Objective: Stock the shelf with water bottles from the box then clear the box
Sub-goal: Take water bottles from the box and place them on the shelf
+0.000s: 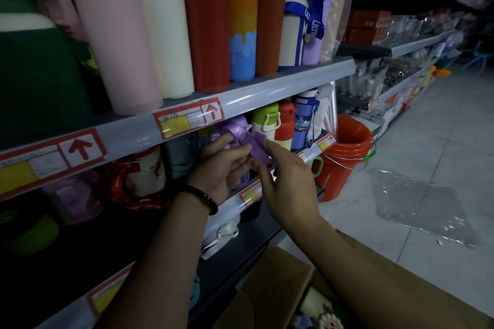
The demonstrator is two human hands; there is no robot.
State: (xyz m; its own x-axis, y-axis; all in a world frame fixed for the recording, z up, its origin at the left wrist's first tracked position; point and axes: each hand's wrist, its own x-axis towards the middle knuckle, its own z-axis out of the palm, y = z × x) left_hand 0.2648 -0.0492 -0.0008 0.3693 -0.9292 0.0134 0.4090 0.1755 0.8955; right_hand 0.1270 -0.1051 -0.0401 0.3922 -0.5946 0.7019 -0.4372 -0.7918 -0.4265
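Note:
A purple water bottle (242,134) with a purple strap sits at the front of the middle shelf (283,93), under the grey price rail. My left hand (223,168) wraps around its body from the left. My right hand (288,181) pinches the purple strap (260,148) on the right side. The open cardboard box (288,283) lies on the floor below my arms, with a pale bottle (316,302) and other items showing inside.
Tall flasks in pink, cream, red and orange line the shelf above. A green-capped bottle (266,121), a red one and a blue one stand right of the purple bottle. Stacked orange buckets (344,157) and a clear plastic bag (417,208) are on the tiled floor.

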